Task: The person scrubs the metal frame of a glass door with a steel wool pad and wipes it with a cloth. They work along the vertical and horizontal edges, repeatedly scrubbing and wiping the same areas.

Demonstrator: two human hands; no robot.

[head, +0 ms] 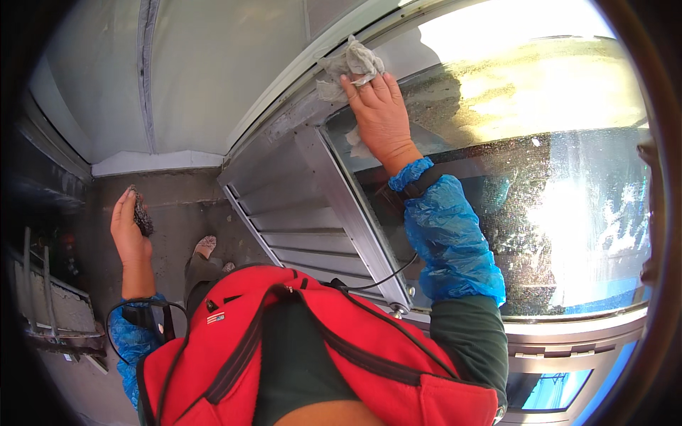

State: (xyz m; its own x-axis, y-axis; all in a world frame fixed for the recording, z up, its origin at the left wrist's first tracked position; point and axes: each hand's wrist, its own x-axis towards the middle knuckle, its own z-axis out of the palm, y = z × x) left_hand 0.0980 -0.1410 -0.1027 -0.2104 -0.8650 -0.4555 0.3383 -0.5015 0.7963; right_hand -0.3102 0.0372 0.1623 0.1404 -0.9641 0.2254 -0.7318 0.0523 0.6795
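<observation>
My right hand (381, 114) presses a crumpled, damp-looking grey-white rag (364, 59) against the metal frame (290, 125) of a glazed door, close to its edge. Its fingers lie flat over the cloth. Below and right of that hand spreads the door's glass pane (511, 213), speckled and streaked, with bright reflections in it. My left hand (130, 234) is held away from the door, over the floor on the left. It grips a dark steel wool scourer (141, 215). Both forearms wear blue plastic sleeve covers (453, 239).
Ribbed metal panelling (303, 213) fills the door beside the glass, with a round knob (397, 310) near my body. A pale sheet curtain (197, 74) hangs beyond the door edge. Metal bars (40, 287) stand at lower left above the concrete floor (176, 213). Black cables (381, 282) run by both arms.
</observation>
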